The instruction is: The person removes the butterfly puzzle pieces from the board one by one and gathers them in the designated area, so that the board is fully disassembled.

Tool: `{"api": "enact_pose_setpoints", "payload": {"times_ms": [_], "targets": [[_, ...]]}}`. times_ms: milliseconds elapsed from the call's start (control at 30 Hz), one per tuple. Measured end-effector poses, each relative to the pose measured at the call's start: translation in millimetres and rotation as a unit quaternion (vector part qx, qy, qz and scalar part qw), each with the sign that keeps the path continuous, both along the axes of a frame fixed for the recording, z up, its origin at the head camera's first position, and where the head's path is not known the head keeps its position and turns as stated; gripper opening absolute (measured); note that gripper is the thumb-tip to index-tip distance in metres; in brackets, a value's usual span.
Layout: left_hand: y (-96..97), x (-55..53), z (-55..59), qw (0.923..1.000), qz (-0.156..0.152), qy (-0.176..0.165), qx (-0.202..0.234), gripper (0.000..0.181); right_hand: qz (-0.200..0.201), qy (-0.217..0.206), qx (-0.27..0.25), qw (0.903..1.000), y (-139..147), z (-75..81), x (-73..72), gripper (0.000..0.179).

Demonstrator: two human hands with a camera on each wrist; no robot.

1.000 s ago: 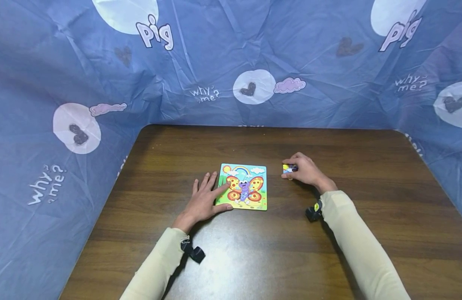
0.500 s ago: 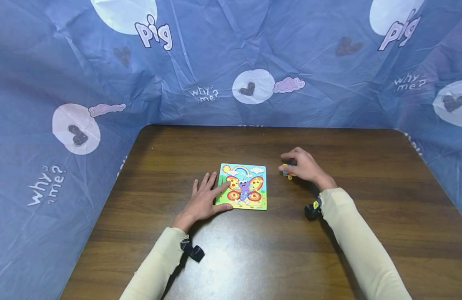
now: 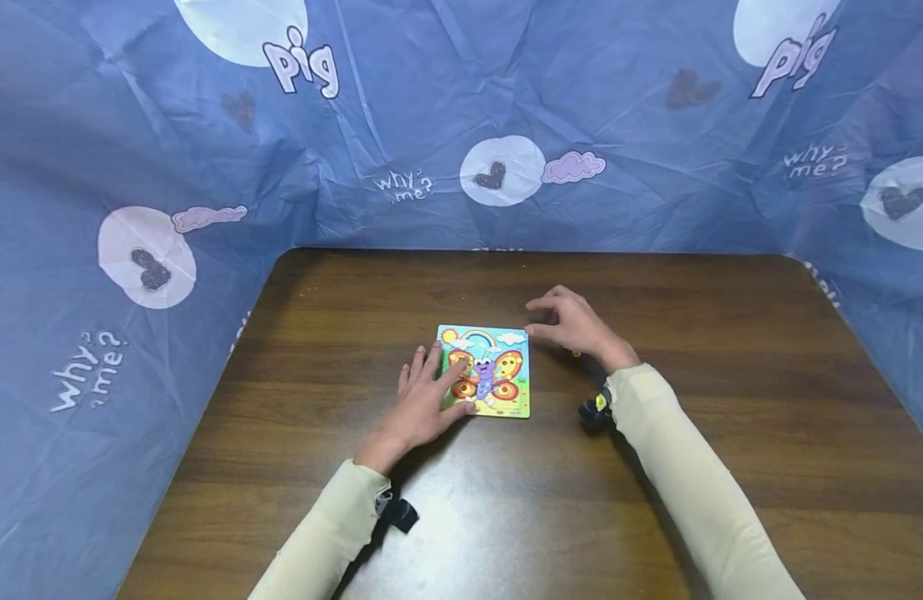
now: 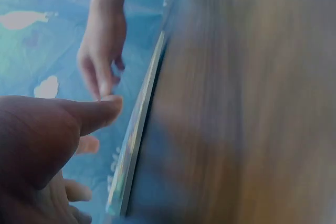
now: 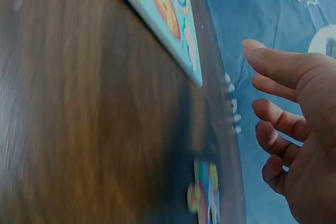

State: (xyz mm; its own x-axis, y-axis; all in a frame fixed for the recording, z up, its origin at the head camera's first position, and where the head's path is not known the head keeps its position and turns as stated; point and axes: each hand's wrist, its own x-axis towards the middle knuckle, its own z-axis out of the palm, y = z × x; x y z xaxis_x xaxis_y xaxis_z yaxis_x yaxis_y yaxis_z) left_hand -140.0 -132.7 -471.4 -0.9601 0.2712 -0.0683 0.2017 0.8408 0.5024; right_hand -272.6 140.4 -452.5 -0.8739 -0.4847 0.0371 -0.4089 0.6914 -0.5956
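Note:
A square butterfly picture puzzle lies flat on the table, its rainbow edge facing away from me. My left hand is over its left side with fingers spread and straight. In the left wrist view the thumb is beside the puzzle's thin edge. My right hand hovers at the puzzle's far right corner, thumb and fingers apart, nothing between them. Below that hand a small stack of colourful jigsaw pieces lies on the table; in the head view only a yellow bit shows.
The brown wooden table extends around both arms. A blue printed cloth hangs behind its far edge and along the sides. A small black camera is strapped to each wrist, the left one close over the tabletop.
My right hand has let go of the small colourful pieces and moved left to the puzzle's corner. My left hand has shifted slightly right over the puzzle.

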Motion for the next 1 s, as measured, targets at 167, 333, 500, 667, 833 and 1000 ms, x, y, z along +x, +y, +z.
{"api": "enact_pose_setpoints", "payload": {"times_ms": [167, 333, 500, 667, 833, 1000], "targets": [[18.3, 2.7, 0.1, 1.0000, 0.000, 0.004, 0.001, 0.066, 0.012, 0.001, 0.002, 0.9999, -22, 4.8, -1.9, 0.045], [27.9, 2.9, -5.2, 0.9998, 0.000, 0.009, -0.015, 0.068, 0.028, -0.008, 0.006, 0.9996, -46, 5.3, -1.0, 0.044], [29.0, 2.7, -9.9, 0.9999, 0.004, 0.005, -0.015, 0.069, 0.047, -0.020, 0.016, 0.9986, -63, 0.6, 2.6, 0.044], [28.2, 1.8, -12.7, 0.9998, -0.001, 0.010, -0.019, 0.069, 0.062, -0.035, 0.021, 0.9972, -75, -4.2, 6.6, 0.045], [28.1, 1.4, -15.1, 0.9994, -0.005, 0.011, -0.031, 0.069, 0.072, -0.035, 0.031, 0.9963, -83, -10.5, 8.9, 0.046], [27.3, 2.2, -17.6, 0.9990, -0.008, 0.011, -0.043, 0.068, 0.068, -0.042, 0.055, 0.9953, -88, -16.0, 11.1, 0.049]]}}
